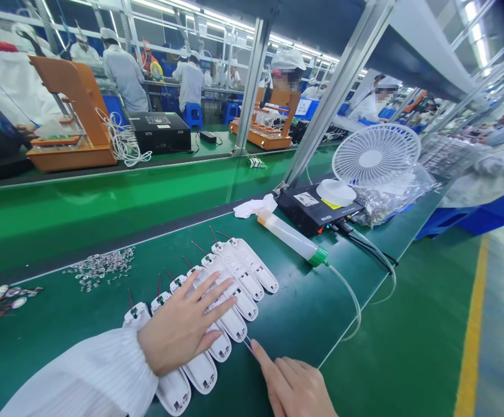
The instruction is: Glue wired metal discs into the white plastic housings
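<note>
A slanting row of several white plastic housings [258,275] lies on the green bench, each long and rounded. Small green circuit boards with red wires [197,248] show at their far ends. My left hand [186,321] rests across the middle housings with its fingers spread, covering parts of them. Closed around a thin, pale-tipped tool [247,343], my right hand [293,379] is at the near side of the row. The tool's tip is close to the near end of a middle housing; whether it touches cannot be made out. Most of the tool is hidden by the hand.
Small metal parts [104,266] lie in a heap beyond the row, with wired discs [6,298] farther left. A tubed dispensing syringe [293,237], a black controller box [316,208] and a white fan [375,156] stand right. A green conveyor belt [147,194] runs behind; co-workers sit beyond.
</note>
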A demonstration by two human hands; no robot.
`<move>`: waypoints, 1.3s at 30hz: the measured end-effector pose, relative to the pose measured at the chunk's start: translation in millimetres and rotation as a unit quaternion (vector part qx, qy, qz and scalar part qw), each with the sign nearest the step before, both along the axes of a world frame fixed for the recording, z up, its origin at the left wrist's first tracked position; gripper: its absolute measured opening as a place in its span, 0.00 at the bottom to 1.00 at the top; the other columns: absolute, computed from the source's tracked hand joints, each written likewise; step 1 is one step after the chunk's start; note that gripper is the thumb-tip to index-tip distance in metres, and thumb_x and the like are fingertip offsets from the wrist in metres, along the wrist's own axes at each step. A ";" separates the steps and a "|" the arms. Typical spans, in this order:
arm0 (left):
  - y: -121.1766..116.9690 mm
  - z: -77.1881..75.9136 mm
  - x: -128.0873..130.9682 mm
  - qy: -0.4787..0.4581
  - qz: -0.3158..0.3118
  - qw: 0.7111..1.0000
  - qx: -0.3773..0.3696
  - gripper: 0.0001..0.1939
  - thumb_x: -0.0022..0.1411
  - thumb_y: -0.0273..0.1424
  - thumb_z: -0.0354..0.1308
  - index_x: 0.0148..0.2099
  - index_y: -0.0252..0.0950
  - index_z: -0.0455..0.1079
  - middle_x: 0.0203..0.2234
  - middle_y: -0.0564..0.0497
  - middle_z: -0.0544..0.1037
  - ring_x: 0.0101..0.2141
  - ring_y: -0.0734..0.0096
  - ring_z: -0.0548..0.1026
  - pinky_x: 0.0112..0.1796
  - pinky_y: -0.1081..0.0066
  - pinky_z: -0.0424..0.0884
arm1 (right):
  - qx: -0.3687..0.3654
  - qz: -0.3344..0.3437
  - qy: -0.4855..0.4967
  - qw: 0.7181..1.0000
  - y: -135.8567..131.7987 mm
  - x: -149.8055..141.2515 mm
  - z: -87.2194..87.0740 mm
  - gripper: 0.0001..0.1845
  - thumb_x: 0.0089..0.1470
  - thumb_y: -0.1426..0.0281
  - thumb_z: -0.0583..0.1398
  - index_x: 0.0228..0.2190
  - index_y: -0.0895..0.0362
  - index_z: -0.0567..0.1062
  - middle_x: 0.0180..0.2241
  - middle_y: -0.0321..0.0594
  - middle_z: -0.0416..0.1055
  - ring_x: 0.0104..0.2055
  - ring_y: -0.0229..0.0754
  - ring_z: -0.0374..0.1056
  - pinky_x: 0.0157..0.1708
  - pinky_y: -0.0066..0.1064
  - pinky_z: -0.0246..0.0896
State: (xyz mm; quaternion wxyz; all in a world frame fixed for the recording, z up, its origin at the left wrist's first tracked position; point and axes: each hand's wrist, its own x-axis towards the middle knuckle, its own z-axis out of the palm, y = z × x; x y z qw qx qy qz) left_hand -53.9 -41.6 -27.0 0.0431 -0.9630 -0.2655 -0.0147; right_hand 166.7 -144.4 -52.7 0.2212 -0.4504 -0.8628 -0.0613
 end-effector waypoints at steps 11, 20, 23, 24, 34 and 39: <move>-1.2 -0.7 -1.1 -0.023 -0.004 0.999 0.028 0.27 0.65 0.41 0.47 0.63 0.42 0.50 0.62 0.48 0.53 0.60 0.53 0.53 0.56 0.50 0.47 | 0.005 0.015 -0.070 0.997 -0.9 -2.1 -1.0 0.26 0.64 0.67 0.38 0.45 0.71 0.67 0.16 0.34 0.63 0.14 0.35 0.60 0.12 0.29 0.48; -2.0 -3.2 -0.4 -0.012 0.001 1.000 0.023 0.27 0.65 0.41 0.47 0.64 0.42 0.48 0.63 0.48 0.50 0.60 0.52 0.51 0.56 0.48 0.47 | -0.015 0.004 -0.032 0.999 -4.0 1.7 -0.6 0.22 0.62 0.75 0.38 0.48 0.69 0.64 0.18 0.34 0.64 0.15 0.34 0.61 0.14 0.27 0.50; -2.1 -2.3 1.2 -0.007 0.005 1.000 0.013 0.27 0.65 0.40 0.48 0.63 0.42 0.49 0.63 0.48 0.51 0.60 0.52 0.51 0.56 0.47 0.48 | -0.009 -0.003 0.027 1.000 -8.5 -1.7 -1.7 0.20 0.61 0.78 0.40 0.49 0.69 0.63 0.16 0.31 0.62 0.14 0.32 0.59 0.12 0.25 0.48; -2.0 -1.7 1.8 -0.005 0.008 1.000 0.010 0.27 0.64 0.40 0.49 0.63 0.42 0.49 0.63 0.47 0.51 0.60 0.52 0.51 0.56 0.47 0.48 | -0.006 0.001 0.031 0.999 -10.1 -4.2 -2.5 0.20 0.60 0.79 0.40 0.48 0.68 0.63 0.16 0.31 0.63 0.14 0.32 0.59 0.12 0.25 0.47; -3.2 -2.4 4.0 -0.021 0.016 1.000 0.006 0.27 0.64 0.39 0.48 0.63 0.41 0.50 0.62 0.48 0.52 0.60 0.53 0.51 0.56 0.48 0.47 | 0.047 0.006 -0.001 0.999 -10.2 -21.8 -8.7 0.20 0.59 0.81 0.42 0.43 0.69 0.69 0.14 0.32 0.62 0.13 0.32 0.58 0.12 0.26 0.46; -2.3 -2.8 3.1 -0.029 0.012 0.999 0.004 0.26 0.66 0.40 0.46 0.63 0.41 0.49 0.62 0.48 0.52 0.60 0.53 0.51 0.56 0.48 0.47 | 0.055 0.010 -0.057 0.997 -11.6 -24.3 -7.0 0.22 0.59 0.81 0.39 0.42 0.68 0.70 0.13 0.32 0.60 0.12 0.33 0.56 0.12 0.28 0.44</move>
